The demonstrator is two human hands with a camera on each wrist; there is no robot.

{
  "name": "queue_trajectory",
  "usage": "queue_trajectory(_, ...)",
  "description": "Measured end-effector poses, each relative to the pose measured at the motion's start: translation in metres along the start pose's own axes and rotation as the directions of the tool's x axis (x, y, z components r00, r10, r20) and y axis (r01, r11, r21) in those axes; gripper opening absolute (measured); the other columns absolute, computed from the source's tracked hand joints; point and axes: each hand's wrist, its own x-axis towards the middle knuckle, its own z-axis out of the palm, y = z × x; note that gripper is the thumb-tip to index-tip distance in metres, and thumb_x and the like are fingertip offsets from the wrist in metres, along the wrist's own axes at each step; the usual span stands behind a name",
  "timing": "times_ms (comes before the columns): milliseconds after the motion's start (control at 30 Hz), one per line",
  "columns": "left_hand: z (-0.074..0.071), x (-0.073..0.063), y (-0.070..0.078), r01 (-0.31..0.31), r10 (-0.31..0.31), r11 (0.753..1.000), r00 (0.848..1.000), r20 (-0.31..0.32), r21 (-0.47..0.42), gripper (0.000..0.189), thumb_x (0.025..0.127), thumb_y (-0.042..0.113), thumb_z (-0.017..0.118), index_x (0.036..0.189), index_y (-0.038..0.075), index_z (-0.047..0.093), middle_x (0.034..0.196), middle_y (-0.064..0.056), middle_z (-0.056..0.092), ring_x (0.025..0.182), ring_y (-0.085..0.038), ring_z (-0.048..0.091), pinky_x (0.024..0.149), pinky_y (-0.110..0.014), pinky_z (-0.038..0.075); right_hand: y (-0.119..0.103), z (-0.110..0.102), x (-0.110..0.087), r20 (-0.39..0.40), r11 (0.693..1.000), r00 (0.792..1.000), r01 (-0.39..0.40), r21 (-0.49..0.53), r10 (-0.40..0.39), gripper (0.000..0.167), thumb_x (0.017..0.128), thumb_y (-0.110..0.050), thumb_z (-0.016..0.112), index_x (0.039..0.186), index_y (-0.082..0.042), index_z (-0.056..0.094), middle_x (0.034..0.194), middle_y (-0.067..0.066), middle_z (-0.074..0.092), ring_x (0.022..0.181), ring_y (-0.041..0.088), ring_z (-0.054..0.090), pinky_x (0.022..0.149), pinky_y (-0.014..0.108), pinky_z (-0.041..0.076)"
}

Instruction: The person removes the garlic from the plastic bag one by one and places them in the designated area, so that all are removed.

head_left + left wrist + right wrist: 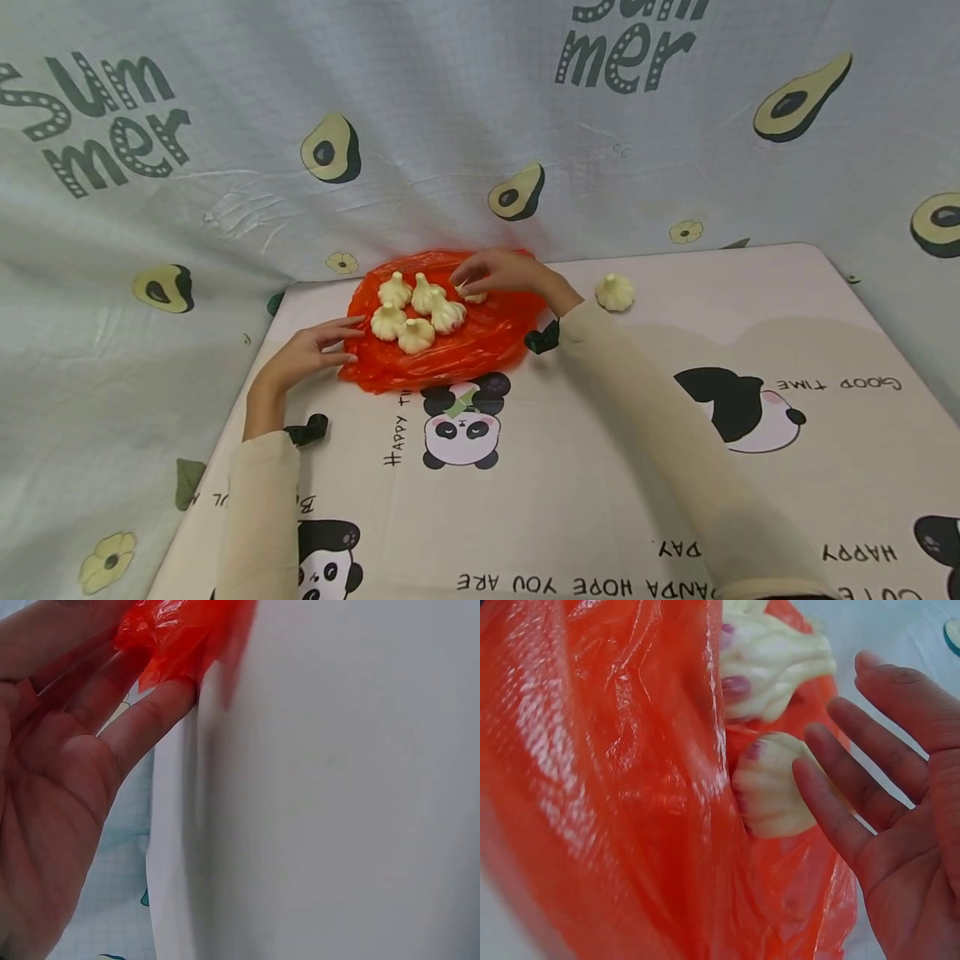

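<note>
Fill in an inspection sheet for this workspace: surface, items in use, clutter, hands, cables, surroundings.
Surface: pale tabletop with animal prints and lettering.
Items in use: crumpled red plastic bag, six garlic bulbs visible on it; lone bulb off the bag, to its right in the head view.
Clutter: nothing seen.
Hands: left hand touches the bag's edge; right hand over one bulb, fingers extended, contact unclear.
Cables: nothing seen.
Surroundings: pale curtain with avocado prints.

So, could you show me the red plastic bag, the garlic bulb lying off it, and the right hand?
Red plastic bag [480,347]: head view, bare near part.
Lone garlic bulb [615,293]: head view, middle of its round body.
Right hand [501,271]: head view, back of the hand.
</note>
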Motion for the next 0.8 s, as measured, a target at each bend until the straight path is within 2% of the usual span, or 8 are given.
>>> queue_trajectory(33, 0.000, 0.000, 0.000, 0.000, 0.000, 1.000, 1.000, 0.001, -0.006, 0.045, 0.094, 0.015, 0.074, 0.135, 0.001, 0.064, 0.157, -0.014, 0.044, 0.147, -0.038, 0.035, 0.113, -0.051, 0.040, -0.001, 0.001, 0.002, 0.011, 1.000, 1.000, 0.000, 0.001, 0.000, 0.037, 0.099, -0.019, 0.068, 0.131, -0.002, 0.066, 0.131, 0.012, 0.067, 0.121, 0.023, 0.063, 0.104, 0.035, 0.051)
queue_trajectory(100, 0.000, -0.001, -0.001, 0.003, -0.002, 1.000, 1.000, 0.003, -0.016, 0.045, 0.093, 0.016, 0.074, 0.135, 0.001, 0.064, 0.157, -0.013, 0.045, 0.147, -0.037, 0.035, 0.111, -0.035, 0.042, -0.002, 0.003, 0.005, 0.032, 1.000, 0.999, 0.000, 0.002, 0.000, 0.037, 0.099, -0.018, 0.067, 0.132, -0.002, 0.066, 0.132, 0.013, 0.066, 0.121, 0.024, 0.063, 0.103, 0.036, 0.052)
queue_trajectory(200, 0.000, -0.001, -0.002, -0.001, 0.001, 1.000, 1.000, 0.007, -0.019, 0.045, 0.093, 0.018, 0.075, 0.134, 0.002, 0.065, 0.156, -0.012, 0.046, 0.148, -0.036, 0.034, 0.103, -0.014, 0.039, -0.005, 0.005, 0.010, 0.060, 1.000, 0.998, 0.004, -0.008, -0.003, 0.034, 0.099, -0.017, 0.067, 0.132, -0.005, 0.066, 0.131, 0.011, 0.066, 0.121, 0.023, 0.063, 0.102, 0.034, 0.053)
queue_trajectory(300, 0.000, -0.001, -0.002, -0.005, 0.005, 1.000, 1.000, 0.011, -0.003, 0.046, 0.093, 0.019, 0.076, 0.134, 0.003, 0.065, 0.156, -0.012, 0.046, 0.148, -0.036, 0.033, 0.097, -0.006, 0.034, -0.008, 0.008, 0.016, 0.079, 1.000, 0.997, 0.013, -0.028, -0.010, 0.034, 0.099, -0.017, 0.068, 0.132, -0.009, 0.067, 0.129, 0.007, 0.067, 0.118, 0.021, 0.064, 0.100, 0.032, 0.053)
queue_trajectory(400, 0.000, -0.001, -0.003, -0.008, 0.008, 1.000, 1.000, 0.012, 0.015, 0.045, 0.093, 0.019, 0.075, 0.134, 0.002, 0.066, 0.156, -0.013, 0.046, 0.147, -0.037, 0.034, 0.102, -0.013, 0.037, -0.010, 0.011, 0.022, 0.096, 0.998, 0.995, 0.010, -0.060, -0.005, 0.039, 0.097, -0.020, 0.070, 0.135, -0.011, 0.065, 0.131, 0.004, 0.066, 0.119, 0.019, 0.064, 0.100, 0.030, 0.053)
queue_trajectory(500, 0.000, 0.000, -0.002, -0.015, 0.014, 1.000, 1.000, 0.022, 0.015, 0.043, 0.094, 0.015, 0.074, 0.133, 0.001, 0.065, 0.156, -0.016, 0.045, 0.146, -0.039, 0.035, 0.110, -0.031, 0.043, -0.013, 0.014, 0.026, 0.110, 0.995, 0.994, -0.007, -0.097, 0.017, 0.046, 0.096, -0.023, 0.072, 0.140, -0.013, 0.062, 0.136, 0.003, 0.063, 0.120, 0.019, 0.062, 0.100, 0.030, 0.053)
queue_trajectory(633, 0.001, 0.000, 0.000, -0.014, 0.014, 1.000, 0.999, 0.035, -0.006, 0.041, 0.094, 0.010, 0.072, 0.133, -0.001, 0.065, 0.156, -0.018, 0.045, 0.145, -0.041, 0.036, 0.111, -0.053, 0.042, -0.017, 0.017, 0.028, 0.126, 0.988, 0.992, -0.009, -0.154, 0.029, 0.052, 0.097, -0.024, 0.071, 0.146, -0.015, 0.057, 0.142, 0.003, 0.060, 0.123, 0.021, 0.060, 0.101, 0.031, 0.053)
queue_trajectory(800, 0.001, -0.001, 0.004, -0.009, 0.009, 1.000, 1.000, 0.030, -0.012, 0.042, 0.092, 0.009, 0.073, 0.132, -0.002, 0.065, 0.155, -0.018, 0.046, 0.145, -0.040, 0.038, 0.111, -0.056, 0.041, -0.020, 0.017, 0.029, 0.136, 0.981, 0.991, 0.019, -0.193, 0.007, 0.045, 0.098, -0.022, 0.070, 0.141, -0.013, 0.061, 0.135, 0.003, 0.064, 0.118, 0.020, 0.062, 0.100, 0.029, 0.053)
